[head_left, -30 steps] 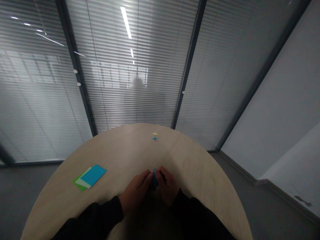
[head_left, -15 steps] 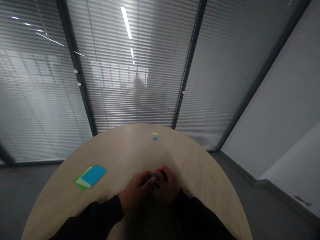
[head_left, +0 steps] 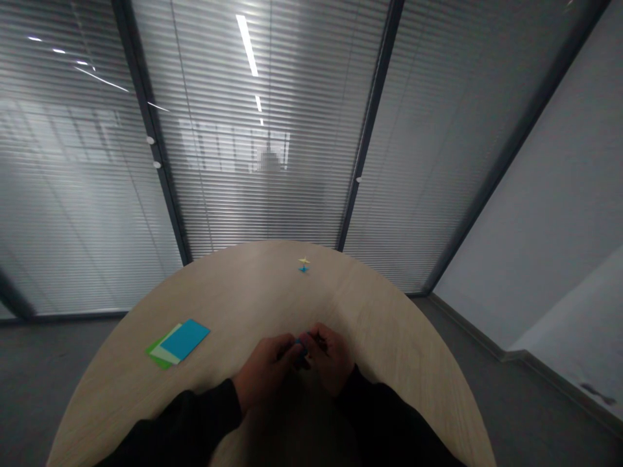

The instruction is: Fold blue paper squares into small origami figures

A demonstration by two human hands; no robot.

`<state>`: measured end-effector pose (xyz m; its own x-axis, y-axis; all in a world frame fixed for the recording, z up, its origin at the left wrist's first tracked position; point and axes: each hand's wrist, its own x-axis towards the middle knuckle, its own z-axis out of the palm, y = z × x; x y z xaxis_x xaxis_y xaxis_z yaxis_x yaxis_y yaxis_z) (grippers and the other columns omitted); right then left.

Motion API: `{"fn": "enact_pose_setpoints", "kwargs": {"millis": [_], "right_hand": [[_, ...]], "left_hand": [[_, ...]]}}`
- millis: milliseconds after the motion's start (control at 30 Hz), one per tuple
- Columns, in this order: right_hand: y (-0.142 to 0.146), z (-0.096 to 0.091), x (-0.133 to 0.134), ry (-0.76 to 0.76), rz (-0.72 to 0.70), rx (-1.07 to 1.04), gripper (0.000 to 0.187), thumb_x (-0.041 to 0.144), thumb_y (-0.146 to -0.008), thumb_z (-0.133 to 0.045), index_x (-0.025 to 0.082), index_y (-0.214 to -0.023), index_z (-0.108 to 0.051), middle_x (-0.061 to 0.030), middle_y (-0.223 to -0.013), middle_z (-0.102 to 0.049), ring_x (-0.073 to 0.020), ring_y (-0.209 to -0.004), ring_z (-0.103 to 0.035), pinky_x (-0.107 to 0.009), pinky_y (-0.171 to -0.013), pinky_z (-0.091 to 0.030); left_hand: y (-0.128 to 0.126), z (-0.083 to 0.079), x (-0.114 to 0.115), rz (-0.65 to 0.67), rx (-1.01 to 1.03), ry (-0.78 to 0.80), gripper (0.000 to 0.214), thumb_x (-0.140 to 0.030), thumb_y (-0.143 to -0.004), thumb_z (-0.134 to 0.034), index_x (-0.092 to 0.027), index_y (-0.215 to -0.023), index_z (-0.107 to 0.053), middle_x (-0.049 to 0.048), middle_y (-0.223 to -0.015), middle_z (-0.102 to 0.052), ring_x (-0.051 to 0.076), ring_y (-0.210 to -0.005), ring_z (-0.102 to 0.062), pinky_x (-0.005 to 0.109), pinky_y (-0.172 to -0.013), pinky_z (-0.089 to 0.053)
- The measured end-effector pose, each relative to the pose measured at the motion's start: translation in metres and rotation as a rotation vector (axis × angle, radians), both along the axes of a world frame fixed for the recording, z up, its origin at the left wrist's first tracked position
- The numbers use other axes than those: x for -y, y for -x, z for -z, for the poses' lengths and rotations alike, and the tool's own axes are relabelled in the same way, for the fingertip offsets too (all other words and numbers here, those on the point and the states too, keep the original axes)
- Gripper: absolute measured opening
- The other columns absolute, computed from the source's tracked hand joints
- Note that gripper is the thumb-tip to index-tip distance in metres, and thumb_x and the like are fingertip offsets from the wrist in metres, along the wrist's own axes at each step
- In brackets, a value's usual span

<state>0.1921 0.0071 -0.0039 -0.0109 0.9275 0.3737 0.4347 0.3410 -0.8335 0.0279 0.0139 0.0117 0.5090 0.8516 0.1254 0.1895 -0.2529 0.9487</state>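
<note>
My left hand (head_left: 265, 370) and my right hand (head_left: 331, 359) meet at the near edge of a round pale wood table (head_left: 272, 285). Both pinch a small piece of blue paper (head_left: 300, 345), which is mostly hidden by my fingers, so its shape is unclear. Far ahead lie a tiny yellow paper shape (head_left: 304, 261) and a tiny blue paper shape (head_left: 303, 269), one just behind the other. To the left of my hands sits a blue paper sheet (head_left: 185, 339) atop white and green sheets (head_left: 156, 358).
Behind the table's far edge stands a glass partition with slatted blinds (head_left: 257, 194) and dark frames. A pale wall (head_left: 535, 194) runs along the right. Grey floor (head_left: 63, 350) surrounds the table. My dark sleeves come in from the bottom edge.
The blue paper showed as a taller strip between my hands earlier. Now less of it shows, low in my fingertips. The camera view has shifted slightly.
</note>
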Motion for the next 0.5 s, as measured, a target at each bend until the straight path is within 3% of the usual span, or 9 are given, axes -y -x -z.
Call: {"fn": "enact_pose_setpoints", "kwargs": {"millis": [233,367,500], "right_hand": [[0.0030,-0.0034,0.0028,-0.121,0.110,0.066,0.033,0.042,-0.090,-0.049,0.020,-0.065,-0.052,0.0001,-0.056,-0.057,-0.0140,-0.052,-0.054,-0.024,-0.052,-0.039],[0.0001,-0.0020,-0.0003,-0.052,0.017,0.009,0.031,0.043,-0.089,-0.052,0.019,-0.071,-0.058,-0.0004,-0.060,-0.060,-0.0142,-0.055,-0.058,-0.023,-0.052,-0.042],[-0.0051,0.0008,-0.0042,0.029,-0.017,-0.065,0.031,0.045,-0.087,-0.055,0.018,-0.072,-0.059,0.0009,-0.057,-0.058,-0.0136,-0.053,-0.056,-0.023,-0.051,-0.042]], "left_hand": [[-0.0003,-0.0022,-0.0020,0.034,-0.040,0.018,0.031,-0.038,-0.092,-0.049,-0.015,-0.087,-0.069,0.0097,-0.084,-0.076,0.023,-0.080,-0.070,0.032,-0.072,-0.051],[0.0026,-0.0016,-0.0037,-0.036,-0.133,-0.015,0.027,-0.032,-0.090,-0.049,-0.014,-0.080,-0.067,0.0085,-0.074,-0.074,0.021,-0.068,-0.068,0.029,-0.061,-0.048],[0.0048,-0.0031,-0.0045,0.004,-0.151,-0.028,0.028,-0.035,-0.092,-0.049,-0.015,-0.082,-0.067,0.0081,-0.076,-0.074,0.020,-0.071,-0.068,0.028,-0.064,-0.048]]}}
